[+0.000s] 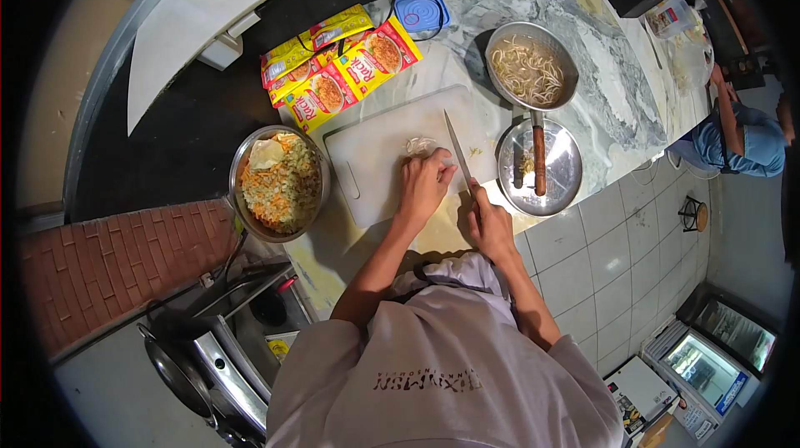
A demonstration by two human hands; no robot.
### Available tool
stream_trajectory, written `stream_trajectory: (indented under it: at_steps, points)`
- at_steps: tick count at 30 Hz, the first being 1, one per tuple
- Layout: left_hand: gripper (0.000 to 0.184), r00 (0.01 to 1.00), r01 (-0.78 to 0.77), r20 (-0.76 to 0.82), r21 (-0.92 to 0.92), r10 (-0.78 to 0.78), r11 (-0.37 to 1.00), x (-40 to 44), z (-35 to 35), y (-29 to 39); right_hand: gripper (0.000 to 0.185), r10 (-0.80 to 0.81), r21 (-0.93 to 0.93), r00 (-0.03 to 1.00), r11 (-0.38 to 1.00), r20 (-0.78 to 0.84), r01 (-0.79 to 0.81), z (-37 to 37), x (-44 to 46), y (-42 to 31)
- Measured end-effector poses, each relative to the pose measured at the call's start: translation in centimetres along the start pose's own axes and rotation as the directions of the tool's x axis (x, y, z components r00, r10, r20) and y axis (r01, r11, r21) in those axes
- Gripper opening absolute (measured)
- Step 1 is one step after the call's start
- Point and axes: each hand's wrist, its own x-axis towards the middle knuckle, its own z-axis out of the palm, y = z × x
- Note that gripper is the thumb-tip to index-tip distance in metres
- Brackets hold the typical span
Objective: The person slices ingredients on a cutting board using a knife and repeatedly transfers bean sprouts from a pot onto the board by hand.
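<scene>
Marble counter [596, 73] with grey-green veining carries a white cutting board [367, 148], pale slivers [419, 145] lying near its middle. Just beside them, the left hand [426, 185] stands with bent fingers; whether it pinches anything, I cannot tell. The right hand [492, 229] wraps around a knife [457, 145], its blade slanting over the board.

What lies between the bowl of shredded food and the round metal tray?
In the head view, the cutting board lies between them, with the left hand and the knife over it.
</scene>
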Motion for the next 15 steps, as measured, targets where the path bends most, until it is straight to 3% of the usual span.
stream_trajectory:
  at_steps: [7, 9, 13, 15]
  points:
    - [0.021, 0.995, 0.027, 0.094, -0.088, -0.019, 0.996, 0.6, -2.3, 0.1, 0.068, 0.023, 0.060, 1.000, 0.998, -0.021, -0.022, -0.1, 0.1, -0.2]
    - [0.021, 0.971, -0.219, 0.087, -0.065, 0.224, 0.973, 0.6, -2.5, -0.5, 0.067, 0.046, 0.091, 0.999, 0.995, -0.014, -0.045, -0.2, 0.3, -0.3]
    - [0.017, 0.952, -0.282, 0.129, 0.006, 0.279, 0.959, 0.7, -2.3, -0.5, 0.065, 0.058, 0.127, 0.998, 0.990, -0.017, -0.056, -0.4, 0.7, -0.5]
    - [0.014, 0.960, -0.278, 0.062, 0.060, 0.274, 0.959, 0.8, -2.0, -0.4, 0.064, 0.059, 0.142, 0.998, 0.988, -0.022, -0.055, -0.4, 0.6, -0.6]
